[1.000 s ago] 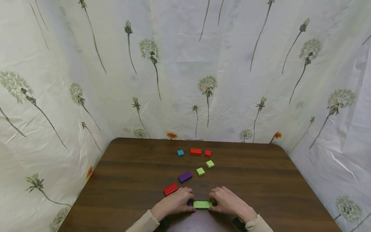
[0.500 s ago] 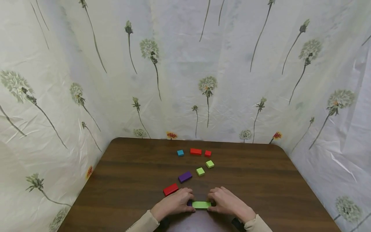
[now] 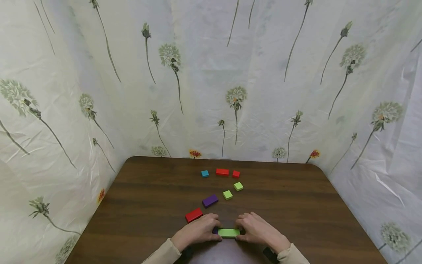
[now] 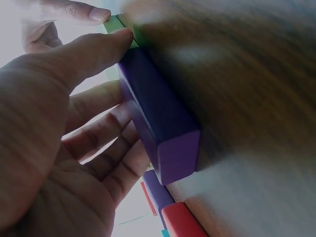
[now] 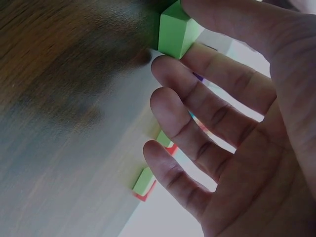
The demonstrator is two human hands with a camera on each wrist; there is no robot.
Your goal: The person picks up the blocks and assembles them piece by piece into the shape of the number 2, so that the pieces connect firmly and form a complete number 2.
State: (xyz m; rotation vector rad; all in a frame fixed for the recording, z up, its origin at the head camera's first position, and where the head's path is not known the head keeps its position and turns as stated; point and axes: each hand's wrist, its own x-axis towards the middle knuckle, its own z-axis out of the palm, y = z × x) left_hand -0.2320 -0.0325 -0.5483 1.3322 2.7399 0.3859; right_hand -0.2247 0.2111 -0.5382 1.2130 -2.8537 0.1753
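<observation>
A long light-green block [image 3: 229, 233] lies near the table's front, end to end with a purple block [image 4: 158, 103]. My left hand [image 3: 202, 229] holds the purple block, thumb on one long side and fingers on the other; in the head view the hand covers most of it. The left thumb tip [image 4: 123, 39] is right where the two blocks meet. At the green block's right end, my right hand [image 3: 258, 230] pinches it between thumb and index finger. The other right fingers [image 5: 170, 111] are spread beside it, near the table top.
Just beyond my left hand lies a red block [image 3: 193, 215], then a second purple block [image 3: 210, 201]. Two small green blocks [image 3: 228, 195] sit farther back. A blue block [image 3: 205, 173] and two red blocks [image 3: 222, 172] lie near the far edge, before a floral curtain [image 3: 204, 73].
My right hand and the green block have moved slightly left, toward my left hand. The left hand and the other blocks stay where they were.
</observation>
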